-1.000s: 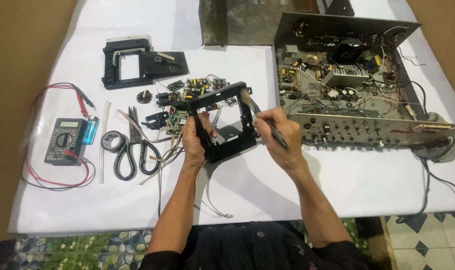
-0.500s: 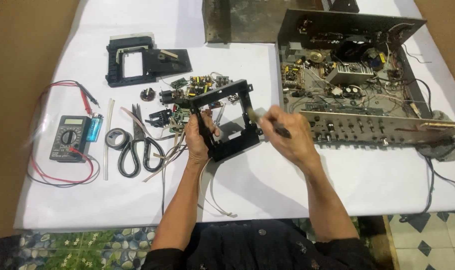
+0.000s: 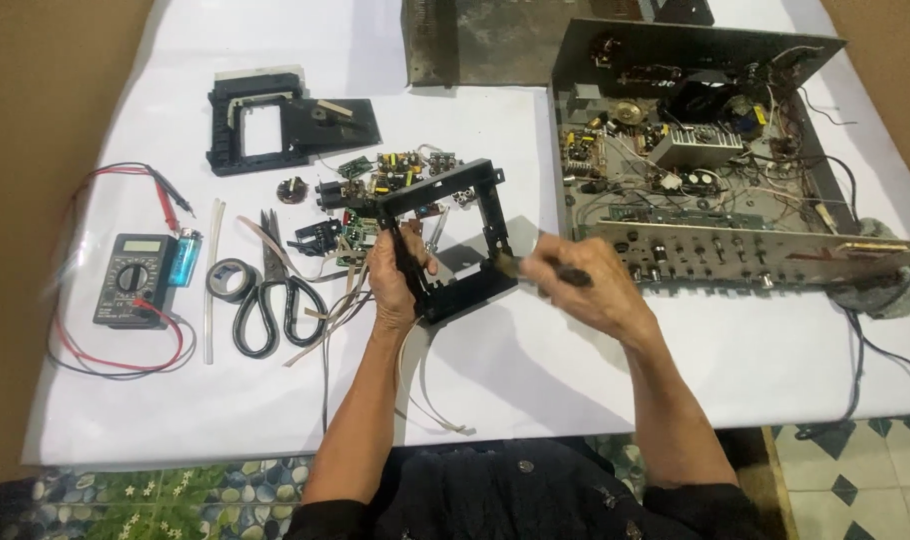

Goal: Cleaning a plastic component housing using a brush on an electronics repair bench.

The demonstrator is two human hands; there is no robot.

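Observation:
A black plastic frame (image 3: 480, 195) is held tilted above the white table cover, and my left hand (image 3: 395, 275) grips its left side bar. To the right, my right hand (image 3: 580, 285) is closed on a dark-handled tool (image 3: 565, 272) that looks like a brush; its blurred tip touches the frame's right bar. Small circuit boards with wires (image 3: 375, 190) lie just behind the frame.
An open amplifier chassis (image 3: 715, 170) full of parts sits at the right. On the left are a multimeter (image 3: 133, 280) with red leads, a blue lighter (image 3: 186, 256), a tape roll (image 3: 228, 279), scissors (image 3: 270, 300) and another black frame (image 3: 275, 125).
My right hand has shifted a little along the frame's right bar with the tool and is motion-blurred. My left hand keeps its grip on the frame.

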